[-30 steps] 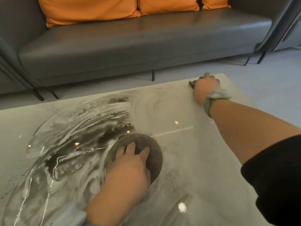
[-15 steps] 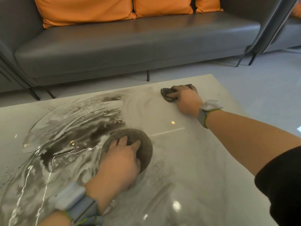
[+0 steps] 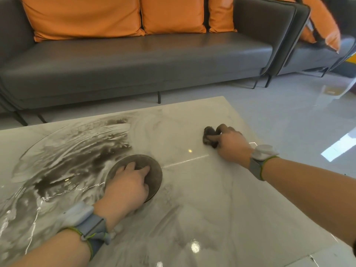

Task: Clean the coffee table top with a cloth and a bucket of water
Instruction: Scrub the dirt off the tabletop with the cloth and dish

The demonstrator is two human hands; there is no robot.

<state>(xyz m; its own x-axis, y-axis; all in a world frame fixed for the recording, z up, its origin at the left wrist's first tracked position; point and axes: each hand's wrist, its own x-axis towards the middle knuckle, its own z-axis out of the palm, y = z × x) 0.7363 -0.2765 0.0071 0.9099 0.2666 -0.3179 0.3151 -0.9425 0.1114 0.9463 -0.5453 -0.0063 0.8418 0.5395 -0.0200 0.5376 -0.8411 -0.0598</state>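
The glossy marble coffee table top (image 3: 221, 205) fills the lower part of the head view. My right hand (image 3: 229, 144) grips a small dark bunched cloth (image 3: 209, 136) and presses it on the table towards the far right. My left hand (image 3: 128, 185) rests on a round dark disc (image 3: 154, 170) set in the middle of the table, fingers spread on it. No bucket is in view.
A grey sofa (image 3: 134, 62) with orange cushions (image 3: 82, 16) stands beyond the table's far edge. A second grey seat (image 3: 316, 54) with an orange cushion is at the right. Shiny grey floor (image 3: 289, 116) lies to the right of the table.
My right hand has dragged the cloth from the table's far right edge back towards me and the middle. The left hand stays on the disc. The view has tilted up.
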